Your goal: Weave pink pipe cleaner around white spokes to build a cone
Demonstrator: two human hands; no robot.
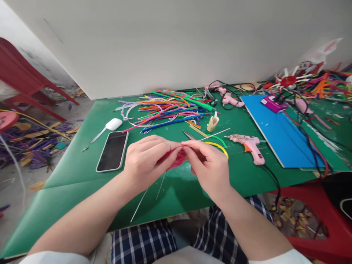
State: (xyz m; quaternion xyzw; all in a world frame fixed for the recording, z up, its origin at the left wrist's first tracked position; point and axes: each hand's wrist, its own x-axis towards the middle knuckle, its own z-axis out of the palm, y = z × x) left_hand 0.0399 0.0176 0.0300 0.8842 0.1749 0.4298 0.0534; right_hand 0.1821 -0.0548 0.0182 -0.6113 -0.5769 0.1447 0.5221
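Both hands meet over the near middle of the green table [132, 179]. My left hand [150, 156] pinches a dark pink piece [177, 160] that looks woven or knotted, its exact kind partly hidden by the fingers. From the other side my right hand [207, 157] pinches the same piece at its top edge, fingertips touching the left ones. A thin white stick [216, 134] pokes out past the right hand. Just beyond the hands lie scissors with yellow handles [218, 145], their blades partly showing. Thin white strands [139, 204] lie below the left hand.
A phone [113, 151] and a white earbud-like case [113, 124] lie at left. Behind sits a heap of coloured pipe cleaners [170, 110]. To the right are a pink glue gun [250, 145], a blue board [280, 135], a purple power socket [274, 104] and trailing cables.
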